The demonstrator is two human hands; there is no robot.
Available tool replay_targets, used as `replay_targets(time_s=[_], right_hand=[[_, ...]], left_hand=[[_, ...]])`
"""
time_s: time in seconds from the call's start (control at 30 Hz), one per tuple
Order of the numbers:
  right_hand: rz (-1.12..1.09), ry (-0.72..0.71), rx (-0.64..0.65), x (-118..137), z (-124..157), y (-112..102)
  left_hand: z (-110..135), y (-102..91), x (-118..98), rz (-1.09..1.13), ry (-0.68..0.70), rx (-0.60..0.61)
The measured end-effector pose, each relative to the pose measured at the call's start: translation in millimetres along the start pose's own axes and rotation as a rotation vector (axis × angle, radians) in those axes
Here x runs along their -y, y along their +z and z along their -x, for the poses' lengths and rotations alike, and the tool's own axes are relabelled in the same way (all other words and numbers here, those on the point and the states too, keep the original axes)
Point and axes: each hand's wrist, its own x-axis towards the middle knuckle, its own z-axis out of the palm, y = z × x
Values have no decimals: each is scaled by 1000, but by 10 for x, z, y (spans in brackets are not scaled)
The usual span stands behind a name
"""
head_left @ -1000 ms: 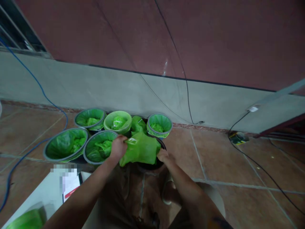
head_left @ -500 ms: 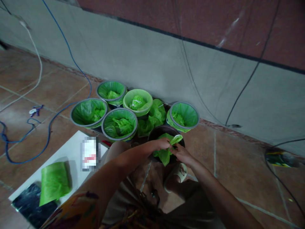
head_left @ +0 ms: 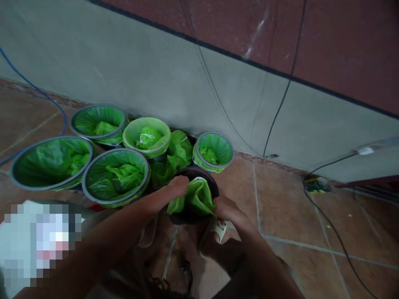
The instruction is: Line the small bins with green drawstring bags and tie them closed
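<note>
A green plastic bag (head_left: 199, 194) hangs spread out inside the mouth of a dark bin (head_left: 190, 219) between my feet. On the bag's left edge my left hand (head_left: 180, 187) is closed, with its fingertips partly hidden. My right hand (head_left: 227, 207) grips the bag's right edge close to the bin's rim. The bag's upper edge stands partly open between the two hands. Just behind the bin lie loose green bags (head_left: 179, 151), bunched together.
Several bins lined with green bags stand along the wall, among them a grey-rimmed bin (head_left: 146, 178) and a smaller one (head_left: 231, 155). A pale board (head_left: 18, 236), partly pixelated, is at lower left. A black cable (head_left: 332, 232) runs over the tiles at right.
My hands have moved apart, and the gathered bag is now spread wider over the dark bin. The view has shifted right, so the green bag stack on the board is out of sight.
</note>
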Motion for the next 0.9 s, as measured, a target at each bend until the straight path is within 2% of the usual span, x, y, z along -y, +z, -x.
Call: replay_targets(time_s=[0.1, 0.17, 0.27, 0.33, 0.4, 0.47, 0.57, 0.6, 0.67, 0.77, 0.83, 0.9], right_hand=[[-12, -11, 103, -151, 83, -71], [-26, -16, 57, -229, 113, -119], [-164, -44, -184, -277, 77, -173], [-322, -122, -366, -254, 2, -177], [-455, -209, -489, -199, -86, -149], [-492, -265, -503, -130, -154, -98], [-412, -252, -398, -48, -191, -22], [-393, -236, -371, -33, -193, -3], [-429, -184, -372, -21, -195, 26], [-732, -93, -360, -19, -215, 53], [-1017, -57, -302, -2, -233, 69], [-1229, -49, -251, 35, -238, 82]], left_hand=[[49, -125, 63, -82, 17, 6], [79, -192, 88, -122, 88, -30], [97, -245, 58, -159, 249, -99], [95, -254, -10, -179, 360, -113], [90, -252, -88, -221, 461, -128], [90, -248, -146, -263, 539, -154], [105, -247, -177, -300, 586, -266], [117, -249, -180, -301, 547, -329], [146, -249, -193, -274, 372, -476], [188, -229, -246, -154, 76, -644], [197, -194, -291, -39, -64, -685], [186, -145, -321, 36, -159, -643]])
